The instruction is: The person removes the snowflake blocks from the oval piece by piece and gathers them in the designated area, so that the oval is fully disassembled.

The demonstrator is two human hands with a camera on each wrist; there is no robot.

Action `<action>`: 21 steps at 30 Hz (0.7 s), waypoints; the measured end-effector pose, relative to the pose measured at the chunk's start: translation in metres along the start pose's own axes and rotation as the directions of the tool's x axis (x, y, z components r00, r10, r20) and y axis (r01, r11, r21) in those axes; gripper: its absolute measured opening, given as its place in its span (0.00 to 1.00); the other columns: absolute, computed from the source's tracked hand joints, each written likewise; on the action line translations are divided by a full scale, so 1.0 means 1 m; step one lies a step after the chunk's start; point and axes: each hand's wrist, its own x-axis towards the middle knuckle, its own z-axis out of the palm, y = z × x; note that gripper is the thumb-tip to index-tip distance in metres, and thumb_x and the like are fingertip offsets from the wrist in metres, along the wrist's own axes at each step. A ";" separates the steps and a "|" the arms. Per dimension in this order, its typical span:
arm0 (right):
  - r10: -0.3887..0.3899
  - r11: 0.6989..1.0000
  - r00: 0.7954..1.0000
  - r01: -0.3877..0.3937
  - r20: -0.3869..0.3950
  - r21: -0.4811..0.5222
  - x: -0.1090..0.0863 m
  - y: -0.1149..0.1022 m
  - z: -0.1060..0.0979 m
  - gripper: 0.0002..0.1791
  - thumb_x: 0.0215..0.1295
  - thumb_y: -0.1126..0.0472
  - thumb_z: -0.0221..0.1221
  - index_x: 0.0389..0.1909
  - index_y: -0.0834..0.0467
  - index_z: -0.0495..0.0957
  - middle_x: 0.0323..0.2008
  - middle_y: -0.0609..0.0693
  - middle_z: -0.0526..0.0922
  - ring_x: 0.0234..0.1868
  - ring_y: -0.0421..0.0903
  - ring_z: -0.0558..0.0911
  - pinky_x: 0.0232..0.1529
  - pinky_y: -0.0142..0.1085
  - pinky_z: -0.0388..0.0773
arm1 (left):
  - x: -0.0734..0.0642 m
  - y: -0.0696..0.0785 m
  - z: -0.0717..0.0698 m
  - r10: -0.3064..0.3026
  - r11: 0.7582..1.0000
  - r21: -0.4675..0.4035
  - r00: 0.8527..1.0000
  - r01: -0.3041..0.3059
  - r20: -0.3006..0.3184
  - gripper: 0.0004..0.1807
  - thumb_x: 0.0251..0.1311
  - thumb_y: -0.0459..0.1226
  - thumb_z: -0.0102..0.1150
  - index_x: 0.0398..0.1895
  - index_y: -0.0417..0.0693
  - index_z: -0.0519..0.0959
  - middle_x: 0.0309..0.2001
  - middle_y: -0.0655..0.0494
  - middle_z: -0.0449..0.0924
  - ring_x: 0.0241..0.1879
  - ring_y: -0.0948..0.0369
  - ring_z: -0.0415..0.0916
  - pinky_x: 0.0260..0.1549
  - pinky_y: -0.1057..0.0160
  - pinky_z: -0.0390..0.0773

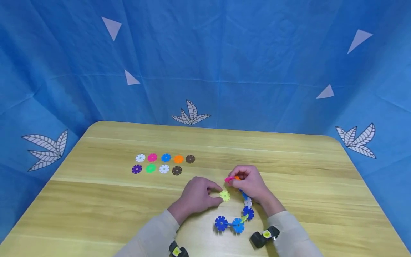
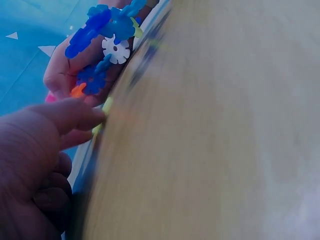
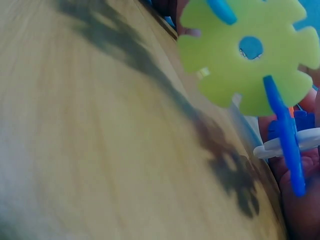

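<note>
The relation that matters most is judged to be the short gap between the loose yellow-green disc (image 1: 225,195) and the pink disc (image 1: 229,179) at the upper end of the chain. The yellow-green disc is pinched by the left hand (image 1: 199,194), its thumb and a finger narrowed on the rim from the left, so that most of the notched edge is left exposed toward the right. Its face is turned up to the head view, while in the left wrist view it is seen nearly edge-on, close along the table (image 1: 96,214); whether the wood is touched cannot be told. The pink disc is held beside the orange disc (image 1: 237,177) in the curled fingers of the right hand (image 1: 250,182), by which it is partly hidden. It is seen almost edge-on, its long line pointed leftward out of the fingertips, and it is placed beyond the yellow-green disc and slightly to its right, near but apart. From that grip the chain is curved back toward the person, past the white disc (image 1: 248,202), then leftward to the dark blue disc (image 1: 221,223). By the left hand the nine loose discs are more nearly reached, being laid in two rows beyond it to the left.
</note>
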 end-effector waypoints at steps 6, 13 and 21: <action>-0.008 1.000 1.000 0.008 -0.004 0.005 -0.001 0.001 -0.001 0.05 0.53 0.78 0.63 0.27 0.66 0.82 0.28 0.61 0.84 0.20 0.38 0.73 0.21 0.27 0.69 | 0.003 0.004 0.002 0.018 0.999 0.050 1.000 -0.018 0.014 0.20 0.50 0.50 0.75 0.46 0.56 0.88 0.13 0.68 0.68 0.17 0.70 0.63 0.26 0.68 0.70; -0.018 1.000 1.000 0.018 0.006 0.016 -0.001 0.002 0.000 0.06 0.53 0.79 0.63 0.27 0.67 0.81 0.29 0.62 0.84 0.21 0.38 0.76 0.23 0.27 0.71 | 0.000 0.002 -0.002 -0.012 0.998 0.062 0.999 0.014 -0.029 0.18 0.53 0.47 0.74 0.46 0.53 0.88 0.18 0.69 0.74 0.19 0.70 0.67 0.34 0.65 0.75; 0.006 1.000 1.000 -0.006 -0.007 0.007 -0.001 -0.001 0.001 0.05 0.53 0.79 0.63 0.27 0.67 0.81 0.29 0.60 0.84 0.22 0.38 0.76 0.23 0.27 0.71 | -0.006 -0.011 -0.015 -0.119 0.993 -0.012 0.985 0.119 -0.128 0.17 0.55 0.42 0.73 0.47 0.45 0.87 0.15 0.65 0.67 0.15 0.69 0.60 0.29 0.63 0.75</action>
